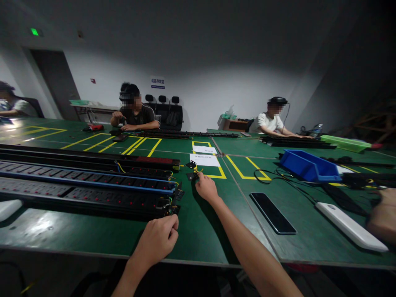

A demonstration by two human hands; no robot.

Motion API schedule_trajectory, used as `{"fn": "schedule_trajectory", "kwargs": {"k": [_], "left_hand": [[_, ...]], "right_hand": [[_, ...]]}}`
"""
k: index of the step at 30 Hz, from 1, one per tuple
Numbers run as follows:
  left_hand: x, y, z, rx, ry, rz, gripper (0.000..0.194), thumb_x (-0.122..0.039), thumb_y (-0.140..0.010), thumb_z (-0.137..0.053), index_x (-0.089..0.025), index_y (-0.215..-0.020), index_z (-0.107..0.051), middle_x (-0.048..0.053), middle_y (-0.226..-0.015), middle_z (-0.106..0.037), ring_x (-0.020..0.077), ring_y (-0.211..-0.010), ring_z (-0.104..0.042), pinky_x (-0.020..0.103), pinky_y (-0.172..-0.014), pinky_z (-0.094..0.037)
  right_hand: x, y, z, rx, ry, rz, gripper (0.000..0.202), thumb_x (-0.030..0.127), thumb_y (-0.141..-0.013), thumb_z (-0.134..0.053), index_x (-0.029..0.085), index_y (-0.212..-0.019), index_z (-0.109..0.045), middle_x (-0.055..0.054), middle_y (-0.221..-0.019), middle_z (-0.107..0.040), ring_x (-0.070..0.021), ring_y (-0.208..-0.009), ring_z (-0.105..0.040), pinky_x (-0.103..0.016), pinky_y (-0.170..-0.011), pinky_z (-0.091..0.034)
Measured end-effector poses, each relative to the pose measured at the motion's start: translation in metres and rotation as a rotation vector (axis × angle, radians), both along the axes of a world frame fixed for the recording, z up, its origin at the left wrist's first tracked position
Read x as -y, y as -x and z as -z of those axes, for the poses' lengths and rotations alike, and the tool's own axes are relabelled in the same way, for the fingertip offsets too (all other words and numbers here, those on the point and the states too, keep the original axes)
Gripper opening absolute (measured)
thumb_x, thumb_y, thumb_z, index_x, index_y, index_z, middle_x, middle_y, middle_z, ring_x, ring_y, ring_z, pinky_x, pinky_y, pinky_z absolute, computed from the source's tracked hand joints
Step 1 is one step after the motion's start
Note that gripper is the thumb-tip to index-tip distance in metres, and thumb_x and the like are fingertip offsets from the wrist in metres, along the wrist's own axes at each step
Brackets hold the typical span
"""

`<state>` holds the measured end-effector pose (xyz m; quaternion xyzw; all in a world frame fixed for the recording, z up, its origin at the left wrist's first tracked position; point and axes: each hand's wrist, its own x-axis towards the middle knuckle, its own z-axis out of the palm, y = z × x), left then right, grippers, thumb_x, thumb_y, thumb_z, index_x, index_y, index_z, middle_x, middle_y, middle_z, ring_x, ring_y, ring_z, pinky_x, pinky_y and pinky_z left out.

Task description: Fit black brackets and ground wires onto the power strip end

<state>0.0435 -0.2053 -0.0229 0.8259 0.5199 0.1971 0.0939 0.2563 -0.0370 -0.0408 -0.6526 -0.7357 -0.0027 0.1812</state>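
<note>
Several long black power strips [111, 198] with rows of red dots lie side by side on the green table, wires sticking out of their right ends. My left hand [159, 237] is closed by the right end of the nearest strip, fingertips against its loose end parts; what they grip is hidden. Further forward, my right hand [206, 187] is closed, its fingertips at a small black bracket-like piece [192, 176] with a bit of yellow wire. Whether the fingers hold that piece or only touch it, I cannot tell. A blue strip edge [123, 178] runs between the rows.
To the right lie a smartphone [272, 213], a white power bank [351, 227] with a black cable and a blue bin [311, 166]. Paper labels [204, 160] sit ahead. Another person's hand [383, 216] is at the right edge; people sit across the table.
</note>
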Motion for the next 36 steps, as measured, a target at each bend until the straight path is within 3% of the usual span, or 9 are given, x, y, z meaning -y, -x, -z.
{"fn": "schedule_trajectory", "kwargs": {"k": [36], "left_hand": [[0.0015, -0.0006, -0.0052, 0.012, -0.003, 0.001, 0.017, -0.006, -0.081, -0.043, -0.022, -0.080, -0.051, -0.002, -0.071, -0.059, 0.0150, -0.067, -0.057, 0.030, -0.064, -0.030]], "right_hand": [[0.0002, 0.0003, -0.0010, 0.027, 0.009, 0.008, 0.044, 0.018, -0.093, -0.044, 0.015, -0.136, -0.048, -0.015, -0.125, -0.066, -0.0255, -0.120, -0.057, -0.032, -0.096, -0.041]]}}
